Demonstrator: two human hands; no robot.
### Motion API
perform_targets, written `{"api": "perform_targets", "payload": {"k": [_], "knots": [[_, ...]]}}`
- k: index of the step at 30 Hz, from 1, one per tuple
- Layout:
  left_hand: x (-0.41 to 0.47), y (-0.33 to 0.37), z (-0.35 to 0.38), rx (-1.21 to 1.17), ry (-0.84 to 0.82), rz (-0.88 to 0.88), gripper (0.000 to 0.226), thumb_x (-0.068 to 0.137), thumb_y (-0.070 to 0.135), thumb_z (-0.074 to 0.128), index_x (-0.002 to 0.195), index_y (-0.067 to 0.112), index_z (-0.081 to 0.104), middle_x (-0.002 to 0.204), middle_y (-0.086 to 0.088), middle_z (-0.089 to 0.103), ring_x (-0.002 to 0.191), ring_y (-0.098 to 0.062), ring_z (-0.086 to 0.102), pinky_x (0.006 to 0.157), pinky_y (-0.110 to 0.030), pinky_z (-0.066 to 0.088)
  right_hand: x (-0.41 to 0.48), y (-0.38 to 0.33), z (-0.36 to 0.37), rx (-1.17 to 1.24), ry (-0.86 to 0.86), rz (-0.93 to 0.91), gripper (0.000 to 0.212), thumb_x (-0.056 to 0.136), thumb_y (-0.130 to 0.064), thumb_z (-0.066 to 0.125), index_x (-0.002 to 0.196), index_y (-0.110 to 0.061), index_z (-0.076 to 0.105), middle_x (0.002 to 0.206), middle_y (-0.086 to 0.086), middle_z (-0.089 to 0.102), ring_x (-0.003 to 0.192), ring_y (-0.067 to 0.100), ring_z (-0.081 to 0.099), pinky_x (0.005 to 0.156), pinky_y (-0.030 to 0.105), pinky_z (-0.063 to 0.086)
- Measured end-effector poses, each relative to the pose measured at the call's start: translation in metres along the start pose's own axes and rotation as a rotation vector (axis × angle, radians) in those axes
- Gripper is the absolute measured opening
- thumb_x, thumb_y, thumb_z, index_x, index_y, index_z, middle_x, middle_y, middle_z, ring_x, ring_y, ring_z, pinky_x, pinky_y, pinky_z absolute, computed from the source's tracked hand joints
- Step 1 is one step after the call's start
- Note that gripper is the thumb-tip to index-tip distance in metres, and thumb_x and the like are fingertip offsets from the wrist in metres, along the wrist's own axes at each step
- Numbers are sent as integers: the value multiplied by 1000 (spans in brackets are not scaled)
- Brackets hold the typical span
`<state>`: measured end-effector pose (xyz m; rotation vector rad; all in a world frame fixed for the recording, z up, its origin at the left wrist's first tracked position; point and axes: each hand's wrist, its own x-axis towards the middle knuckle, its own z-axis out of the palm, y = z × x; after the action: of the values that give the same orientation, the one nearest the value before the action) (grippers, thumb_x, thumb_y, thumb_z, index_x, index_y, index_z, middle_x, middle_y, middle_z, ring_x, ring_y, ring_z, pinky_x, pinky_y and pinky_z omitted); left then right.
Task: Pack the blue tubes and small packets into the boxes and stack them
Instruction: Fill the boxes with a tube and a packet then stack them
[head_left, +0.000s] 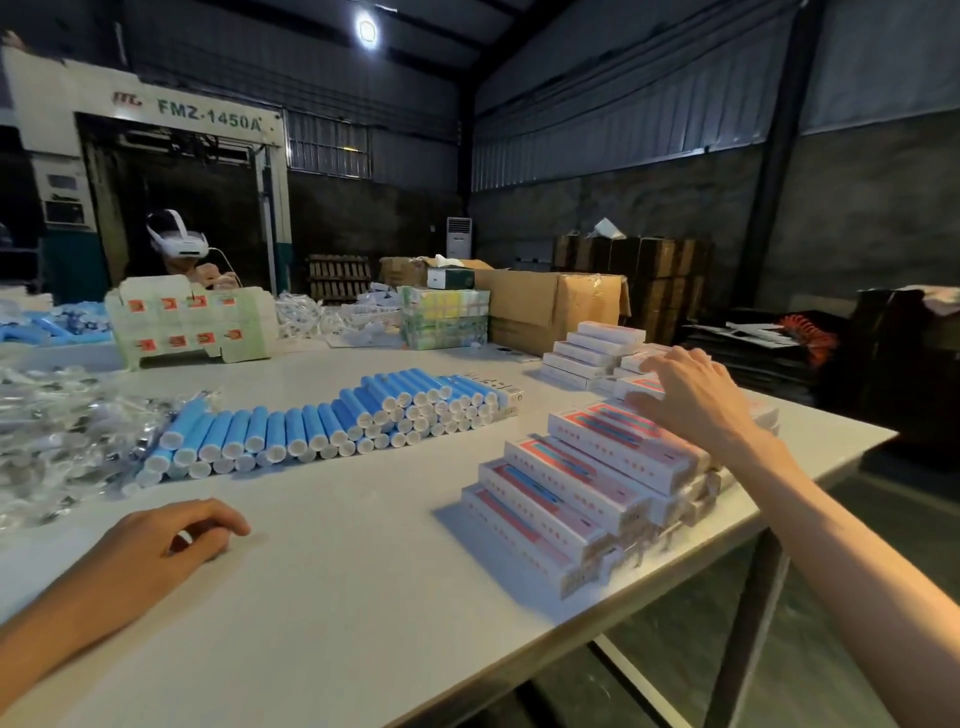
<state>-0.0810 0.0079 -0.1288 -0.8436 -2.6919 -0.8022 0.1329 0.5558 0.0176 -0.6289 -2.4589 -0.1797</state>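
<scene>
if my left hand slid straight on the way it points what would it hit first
Probably the white ends of the blue tubes, after some bare table. The left hand points up and right along its forearm, seemingly passing left of the stacked boxes, though the wide-angle view leaves doubt.

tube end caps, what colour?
White caps on blue tubes, clearest in the head view, mid-table.

A round ceiling lamp (367, 31) shines far overhead in a dim hall with corrugated metal walls (623, 114). A large machine (171, 156) marked FMZ-1450A stands far left, with a barred window (327, 145) just to its right and a white air conditioner (459, 237) at the far wall. The white bench (337, 597) spans the near ground above a dark floor (675, 613).
</scene>
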Motion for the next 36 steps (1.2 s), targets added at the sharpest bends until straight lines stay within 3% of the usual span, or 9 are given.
{"api": "perform_targets", "payload": {"k": [3,8,12,15,17,20,29,32,36], "knots": [[-6,24,-6,-64,5,0,24,102,31,68,109,53,74,98,26,75,85,5,74,79,-25,57,4,-62,-8,298,137,-115,28,100,-39,66,119,-19,70,119,3,69,98,17,65,78,33,58],[-7,33,-9,-116,36,26,29,102,22,70,110,49,74,96,21,75,84,-2,74,77,-27,56,-6,-213,-22,555,51,-369,21,104,-37,57,104,-20,70,88,-7,70,69,5,63,60,30,55],[-7,30,-11,-127,103,33,36,105,10,64,102,45,73,84,13,73,70,-11,68,71,-24,54,-34,-329,-11,656,-58,-556,25,104,-31,53,101,-16,71,94,5,75,80,25,68,70,40,58],[-9,33,-15,-67,173,-54,36,100,11,63,89,46,65,76,10,70,69,-13,66,70,-33,52,-57,-393,11,748,-164,-607,24,102,-27,50,91,-12,65,95,13,73,89,37,65,71,44,54],[-10,32,-18,-11,231,-169,33,95,13,63,77,40,58,76,5,70,78,-29,69,66,-38,47,-72,-424,30,836,-208,-591,21,102,-28,49,89,-14,59,93,14,72,90,40,63,70,44,50],[-7,28,-23,151,294,-372,12,98,20,59,90,21,68,96,-13,75,96,-42,69,71,-42,47,-90,-453,59,980,-235,-477,22,106,-35,47,99,-15,54,95,11,72,90,37,63,71,45,46],[-1,2,-63,163,499,-561,10,101,35,58,108,29,62,108,1,75,97,-28,68,73,-37,46,-93,-466,102,1146,-304,-435,21,103,-31,51,88,-18,56,81,-1,68,78,27,63,70,47,51],[2,-31,-109,233,569,-613,27,102,37,64,123,22,56,123,-3,66,103,-23,57,76,-36,44,-94,-468,103,1211,-352,-435,24,102,-29,51,81,-17,55,68,3,63,67,29,61,67,49,54],[-3,-91,-188,541,586,-784,45,104,36,60,139,10,50,143,-15,53,129,-35,48,102,-49,43,-93,-470,103,1260,-407,-458,26,102,-29,52,81,-16,58,66,8,63,65,33,61,66,51,54]]}}
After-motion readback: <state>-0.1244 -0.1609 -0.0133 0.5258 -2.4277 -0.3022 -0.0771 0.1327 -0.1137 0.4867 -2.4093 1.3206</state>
